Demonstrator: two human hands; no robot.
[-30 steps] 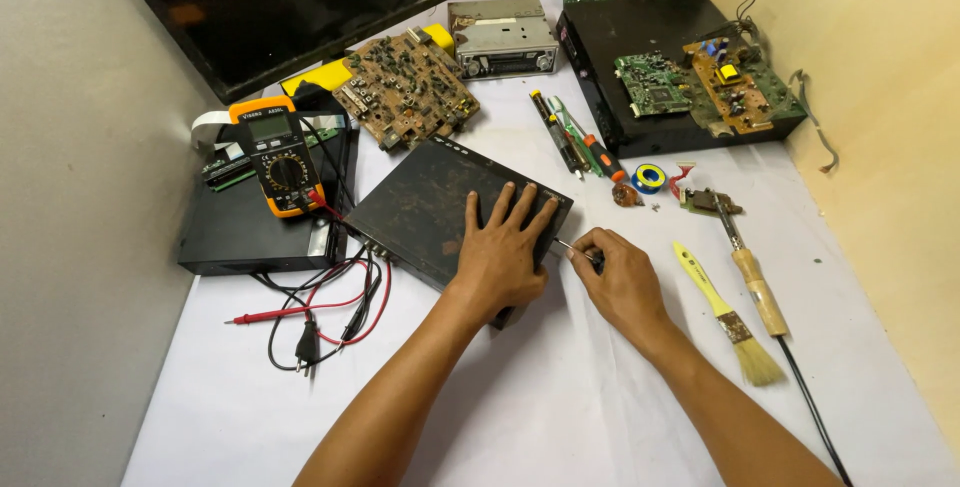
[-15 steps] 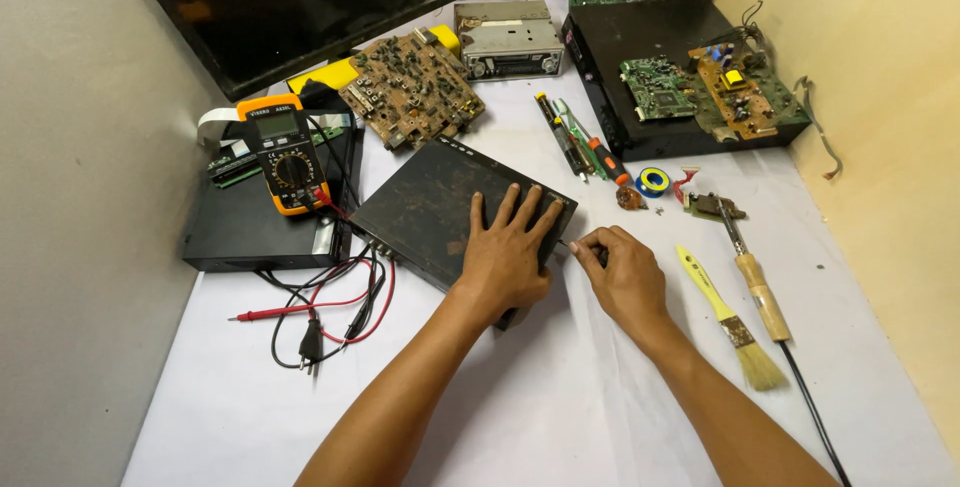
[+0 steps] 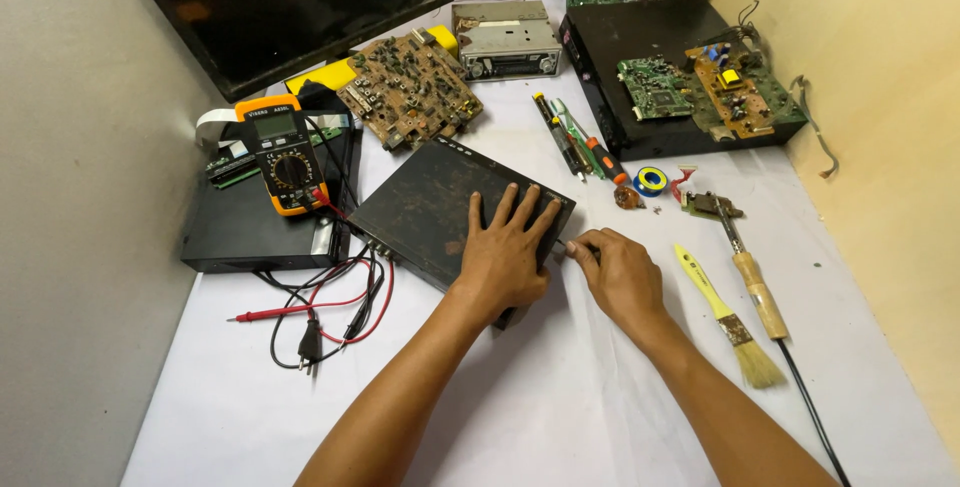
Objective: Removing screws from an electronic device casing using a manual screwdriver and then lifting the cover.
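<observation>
A flat, worn black metal box (image 3: 425, 202) lies at an angle on the white table cover. My left hand (image 3: 505, 252) presses flat on its near right corner, fingers spread. My right hand (image 3: 622, 275) sits just to the right of that corner, fingers pinched on a thin screwdriver (image 3: 562, 246) whose tip meets the side of the box. Most of the tool is hidden inside the hand.
An orange multimeter (image 3: 282, 155) rests on a black unit (image 3: 235, 232), red and black leads (image 3: 330, 297) trailing. Circuit boards (image 3: 410, 87), a car stereo (image 3: 505, 39), a black chassis (image 3: 650, 57), screwdrivers (image 3: 575, 137), a blue tape roll (image 3: 650, 181), a soldering iron (image 3: 750, 277), a yellow brush (image 3: 725, 312).
Nothing much has moved; both hands stay at the box's right corner, and the view has shifted slightly.
</observation>
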